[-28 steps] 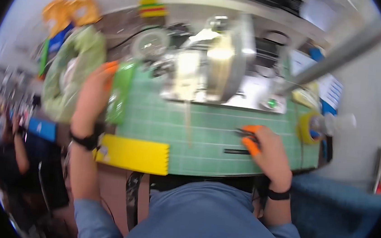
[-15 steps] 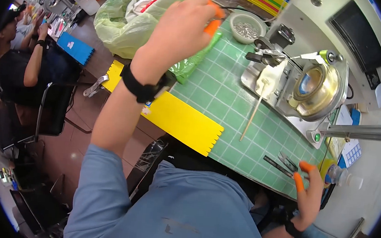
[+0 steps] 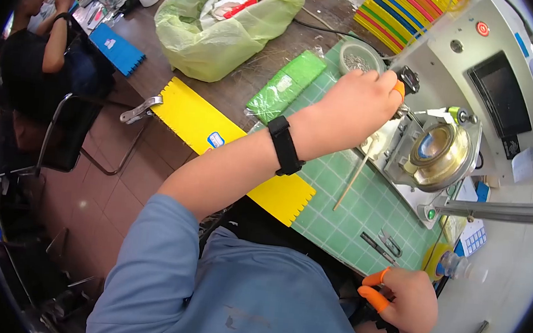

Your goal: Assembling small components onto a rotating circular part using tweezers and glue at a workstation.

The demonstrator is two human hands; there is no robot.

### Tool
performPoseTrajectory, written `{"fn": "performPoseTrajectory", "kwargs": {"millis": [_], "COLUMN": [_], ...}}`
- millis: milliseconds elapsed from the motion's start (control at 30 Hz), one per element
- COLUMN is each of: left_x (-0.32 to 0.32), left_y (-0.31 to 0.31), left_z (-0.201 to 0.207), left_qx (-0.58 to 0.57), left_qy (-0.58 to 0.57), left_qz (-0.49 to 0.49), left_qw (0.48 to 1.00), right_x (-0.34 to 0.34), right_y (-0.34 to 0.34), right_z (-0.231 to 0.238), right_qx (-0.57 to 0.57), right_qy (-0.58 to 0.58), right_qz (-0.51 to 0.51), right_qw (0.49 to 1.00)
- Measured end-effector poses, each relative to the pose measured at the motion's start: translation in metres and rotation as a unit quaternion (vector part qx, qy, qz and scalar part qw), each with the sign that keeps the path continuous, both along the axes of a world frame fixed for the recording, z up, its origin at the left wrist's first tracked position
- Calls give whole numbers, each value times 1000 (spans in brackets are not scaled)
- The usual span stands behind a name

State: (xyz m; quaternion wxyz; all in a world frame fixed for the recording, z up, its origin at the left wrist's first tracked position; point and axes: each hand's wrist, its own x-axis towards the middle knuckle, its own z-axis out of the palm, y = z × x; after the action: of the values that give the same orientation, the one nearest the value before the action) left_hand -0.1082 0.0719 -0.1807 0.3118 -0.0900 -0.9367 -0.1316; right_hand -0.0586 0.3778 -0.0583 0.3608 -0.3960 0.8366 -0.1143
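My left hand (image 3: 362, 106) reaches across the green gridded mat (image 3: 314, 205) to the front of the bench machine, its fingers bent over the metal clamp parts beside a black block (image 3: 407, 79). An orange finger cot shows at its tip; what the fingers close on is hidden beneath the hand. A thin wooden stick (image 3: 348, 185) slants out below a cream-coloured piece (image 3: 379, 145). My right hand (image 3: 412, 300) hovers at the mat's near right edge, its orange-covered thumb and finger slightly apart with nothing seen between them. Close to it lie thread snips (image 3: 390, 242) and a dark slim tool (image 3: 377, 247).
A brass-coloured round fixture (image 3: 436, 149) and a dark screen (image 3: 500, 93) belong to the machine. Left of it are a white bowl of small metal pieces (image 3: 358, 57), a green plastic-wrapped packet (image 3: 289, 85), a yellow-green bag (image 3: 194, 52) and a yellow strip (image 3: 189, 112). A co-worker (image 3: 50, 65) sits far left.
My left hand has swung right and nearer, from above the plastic bag to the machine's clamp area. My right hand has drawn back from the snips, toward me and slightly left. The view has shifted a little.
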Motion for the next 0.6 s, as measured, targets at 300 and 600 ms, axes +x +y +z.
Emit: {"fn": "performPoseTrajectory", "kwargs": {"millis": [300,600], "left_x": [-6,-8], "left_y": [4,-2], "left_z": [0,-2], "left_qx": [6,32], "left_qy": [22,12], "left_qz": [1,0], "left_qw": [1000,999], "right_x": [-33,-24], "right_y": [34,-98], "right_z": [-1,-111], "right_qx": [-372,-539], "right_qy": [-195,-136], "right_qz": [230,-247], "right_qw": [878,794]}}
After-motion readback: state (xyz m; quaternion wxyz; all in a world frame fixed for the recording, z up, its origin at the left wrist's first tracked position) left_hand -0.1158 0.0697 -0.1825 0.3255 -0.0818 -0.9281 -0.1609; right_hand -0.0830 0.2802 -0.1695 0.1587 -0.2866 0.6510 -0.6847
